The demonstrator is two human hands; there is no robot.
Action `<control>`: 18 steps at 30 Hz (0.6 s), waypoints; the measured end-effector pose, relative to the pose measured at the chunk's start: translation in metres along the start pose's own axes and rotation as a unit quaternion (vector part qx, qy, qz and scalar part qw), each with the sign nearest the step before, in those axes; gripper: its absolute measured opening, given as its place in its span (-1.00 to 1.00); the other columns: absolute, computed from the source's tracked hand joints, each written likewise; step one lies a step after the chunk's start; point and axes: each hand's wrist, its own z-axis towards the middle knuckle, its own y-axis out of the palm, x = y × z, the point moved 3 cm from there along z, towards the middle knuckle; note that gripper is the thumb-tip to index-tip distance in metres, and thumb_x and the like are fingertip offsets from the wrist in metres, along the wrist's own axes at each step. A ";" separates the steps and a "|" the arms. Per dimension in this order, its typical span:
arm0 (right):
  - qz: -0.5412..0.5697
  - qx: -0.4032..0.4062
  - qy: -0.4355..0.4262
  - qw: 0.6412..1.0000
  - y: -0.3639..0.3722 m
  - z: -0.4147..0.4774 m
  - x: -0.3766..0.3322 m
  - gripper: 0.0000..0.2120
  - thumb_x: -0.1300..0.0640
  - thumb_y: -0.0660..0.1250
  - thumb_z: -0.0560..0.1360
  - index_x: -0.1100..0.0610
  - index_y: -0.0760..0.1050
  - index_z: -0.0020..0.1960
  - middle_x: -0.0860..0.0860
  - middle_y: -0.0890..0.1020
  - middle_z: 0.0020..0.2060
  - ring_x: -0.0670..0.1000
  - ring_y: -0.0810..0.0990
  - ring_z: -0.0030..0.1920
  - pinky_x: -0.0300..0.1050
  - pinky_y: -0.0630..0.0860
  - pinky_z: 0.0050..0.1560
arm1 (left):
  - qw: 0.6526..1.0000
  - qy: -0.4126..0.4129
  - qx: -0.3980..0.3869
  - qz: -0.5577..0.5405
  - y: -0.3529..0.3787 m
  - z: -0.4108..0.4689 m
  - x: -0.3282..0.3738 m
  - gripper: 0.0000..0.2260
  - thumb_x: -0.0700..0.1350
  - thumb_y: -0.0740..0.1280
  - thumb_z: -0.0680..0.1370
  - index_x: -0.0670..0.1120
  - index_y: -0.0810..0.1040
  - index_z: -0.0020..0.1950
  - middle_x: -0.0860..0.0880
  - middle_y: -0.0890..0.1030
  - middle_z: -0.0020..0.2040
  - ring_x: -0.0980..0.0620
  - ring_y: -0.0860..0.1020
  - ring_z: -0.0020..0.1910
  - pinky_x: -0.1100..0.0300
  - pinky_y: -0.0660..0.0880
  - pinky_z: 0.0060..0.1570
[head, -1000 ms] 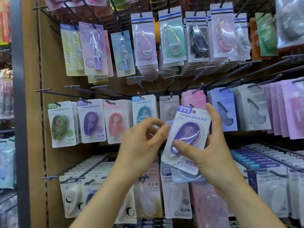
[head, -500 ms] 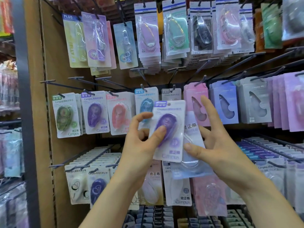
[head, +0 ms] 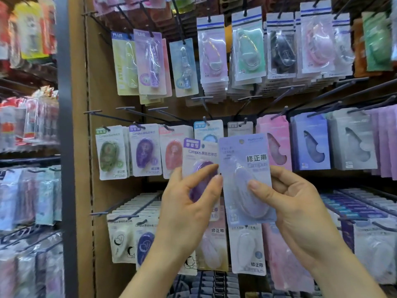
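We see a tall brown display wall (head: 103, 201) that fills most of the view. Dark metal hooks (head: 111, 117) stick out of it in rows, and on them hang many packs of correction tape. In the top row there are long packs in yellow, purple and blue at the left, and wider clear ones at the right. In the middle row hang a green pack (head: 110, 153), a purple pack (head: 144, 154) and a red pack (head: 173, 151). Further right are a pink box (head: 276, 145), a blue box (head: 311, 143) and a grey box (head: 352, 140).

In front of the wall, near the middle of the view, both hands are raised side by side. The left hand (head: 189, 203) grips a white pack (head: 200, 154) with a dark purple tape inside. Its fingertips pinch the lower half, so much of the tape is covered. The right hand (head: 298, 203) grips a lavender pack (head: 245, 160) with a pale purple tape. Its thumb presses on the front and the other fingers curl behind the right edge. The lavender pack stands upright, and its left edge lies over the right edge of the white pack. Both packs are in front of the middle row.
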 end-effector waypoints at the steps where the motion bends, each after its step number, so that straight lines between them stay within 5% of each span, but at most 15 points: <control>1: 0.001 -0.008 -0.002 1.000 0.005 0.000 0.003 -0.53 0.07 0.59 0.19 0.16 0.65 0.07 0.15 0.72 0.01 0.13 0.71 0.02 -0.16 0.63 -0.08 | 1.000 -0.005 -0.010 -0.007 -0.001 0.000 0.002 -0.78 0.22 0.36 0.39 0.36 0.62 0.02 0.20 0.53 0.02 0.37 0.49 0.09 0.57 0.36 0.04; 3: 0.009 -0.009 0.000 1.000 0.014 -0.002 0.007 -0.53 0.06 0.59 0.21 0.18 0.63 0.08 0.15 0.72 -0.01 0.13 0.71 0.01 -0.16 0.63 -0.08 | 0.999 -0.017 -0.032 -0.032 -0.004 -0.002 0.001 -0.76 0.29 0.46 0.35 0.40 0.62 0.00 0.20 0.57 0.02 0.30 0.54 0.09 0.42 0.44 0.09; 6: 0.033 -0.014 0.028 0.999 0.032 -0.008 0.012 -0.69 0.17 0.44 0.32 0.19 0.63 0.06 0.12 0.73 -0.03 0.11 0.72 -0.02 -0.16 0.64 -0.12 | 0.994 -0.044 -0.052 -0.091 -0.007 -0.007 -0.005 -0.74 0.14 0.52 0.39 0.12 0.66 0.03 0.02 0.67 0.04 0.06 0.64 0.05 0.07 0.59 0.08; 10: 0.068 -0.072 0.096 0.990 0.056 -0.016 0.022 -0.71 0.09 0.37 0.39 0.08 0.67 0.09 0.10 0.70 0.08 0.11 0.68 0.10 0.02 0.63 0.07 | 0.965 -0.091 -0.097 -0.225 -0.015 -0.013 -0.004 -0.75 -0.08 0.36 0.48 -0.12 0.57 0.12 -0.04 0.72 -0.02 -0.01 0.69 -0.03 0.20 0.61 -0.09; 15: 0.064 -0.092 0.151 0.982 0.079 -0.019 0.032 -0.71 0.08 0.30 0.48 0.09 0.66 0.15 0.13 0.70 0.08 0.17 0.68 0.10 0.21 0.52 0.22 | 0.957 -0.133 -0.105 -0.236 -0.030 -0.018 -0.020 -0.76 -0.08 0.27 0.57 -0.05 0.52 0.23 -0.06 0.70 0.07 -0.03 0.67 0.05 0.12 0.61 0.02; 18: 0.045 -0.070 0.126 0.988 0.094 -0.020 0.039 -0.72 0.08 0.34 0.44 0.09 0.68 0.11 0.13 0.71 0.04 0.16 0.69 0.07 0.17 0.53 0.20 | 0.974 -0.124 -0.067 -0.180 -0.040 -0.018 -0.038 -0.78 0.12 0.33 0.56 0.13 0.55 0.18 -0.09 0.60 0.20 -0.02 0.62 0.15 -0.03 0.56 0.17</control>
